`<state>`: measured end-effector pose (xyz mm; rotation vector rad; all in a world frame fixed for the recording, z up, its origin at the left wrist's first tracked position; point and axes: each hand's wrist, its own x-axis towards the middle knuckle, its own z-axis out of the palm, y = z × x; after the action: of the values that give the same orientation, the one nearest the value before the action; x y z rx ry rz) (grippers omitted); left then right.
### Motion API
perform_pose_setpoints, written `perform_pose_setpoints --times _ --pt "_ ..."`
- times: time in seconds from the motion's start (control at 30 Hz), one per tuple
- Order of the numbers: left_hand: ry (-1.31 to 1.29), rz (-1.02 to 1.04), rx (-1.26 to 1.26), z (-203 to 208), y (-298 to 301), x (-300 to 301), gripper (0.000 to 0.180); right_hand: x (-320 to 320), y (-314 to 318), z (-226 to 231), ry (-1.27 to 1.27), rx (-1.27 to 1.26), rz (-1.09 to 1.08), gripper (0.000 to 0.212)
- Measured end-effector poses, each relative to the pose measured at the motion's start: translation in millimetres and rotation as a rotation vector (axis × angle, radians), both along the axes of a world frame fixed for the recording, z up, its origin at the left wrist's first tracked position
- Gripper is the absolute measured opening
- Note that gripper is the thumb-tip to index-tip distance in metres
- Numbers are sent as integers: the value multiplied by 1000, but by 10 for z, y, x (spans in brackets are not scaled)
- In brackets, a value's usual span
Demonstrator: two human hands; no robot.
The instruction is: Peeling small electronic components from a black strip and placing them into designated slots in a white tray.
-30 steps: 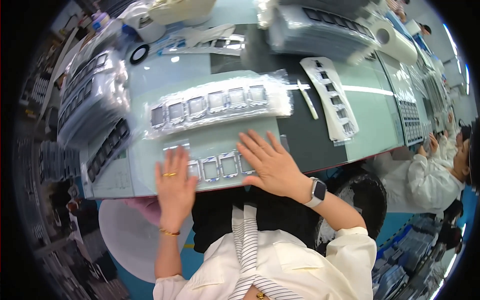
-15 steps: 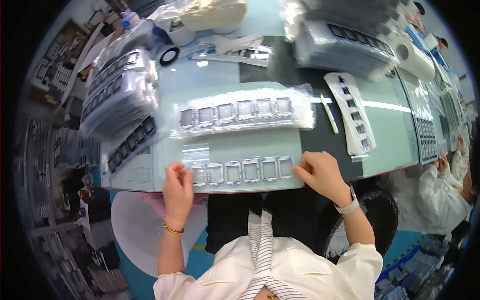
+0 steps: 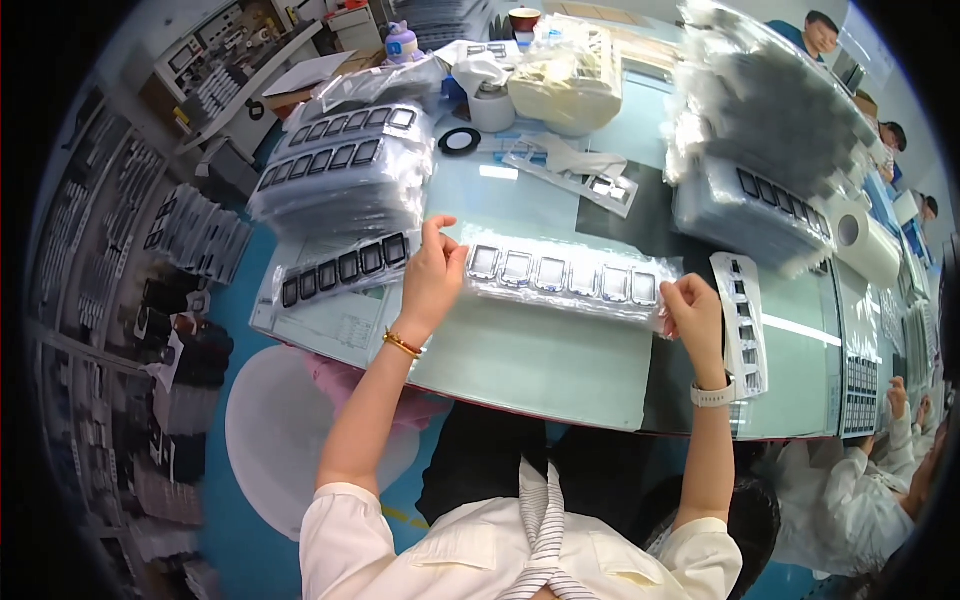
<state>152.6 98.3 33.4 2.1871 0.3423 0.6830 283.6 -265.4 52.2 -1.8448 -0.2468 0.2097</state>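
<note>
Over the pale green tabletop [image 3: 550,370], the right hand [image 3: 695,318] pinches the right end of a clear film strip of six frames [image 3: 534,274]; well apart, the left hand [image 3: 431,275] is at its left end, whether gripping I cannot tell.

Work table [image 3: 545,370]: pale green glossy top, dark band toward right, red front edge; bright light streak [image 3: 800,330] reflected at right. Floor [image 3: 225,560]: blue, yellow stripe [image 3: 405,517] visible below table. Left: packed, dim shelving [image 3: 110,350], edges curved by lens. Upper left: white-edged workbench [image 3: 250,88]. Upper right: pale wall [image 3: 885,50].
</note>
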Motion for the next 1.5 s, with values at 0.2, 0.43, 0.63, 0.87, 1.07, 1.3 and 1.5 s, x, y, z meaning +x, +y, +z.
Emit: perform_pose_setpoints --times 0.2,0.43,0.63,0.87,1.07,1.3,1.5 --pt "40 17 20 -72 36 23 36 -14 45 -7 40 -38 -2 27" --pt "57 -5 -2 -55 133 -57 37 -109 -17 0 -4 -56 -80 21" --pt "339 89 352 78 964 -254 41 -760 -383 -224 -113 2 -122 12" --pt "630 35 489 145 1483 -102 68 -1318 -89 -469 -403 -224 -16 6" --pt "618 28 522 228 1446 -98 58 -1338 -58 -515 -557 -255 -48 3" --pt "496 -307 -142 684 834 -648 35 -1343 -102 -526 -710 -378 -6 7" --pt "478 -887 -127 546 -867 -467 41 -1350 -59 -509 -714 -373 -8 9"
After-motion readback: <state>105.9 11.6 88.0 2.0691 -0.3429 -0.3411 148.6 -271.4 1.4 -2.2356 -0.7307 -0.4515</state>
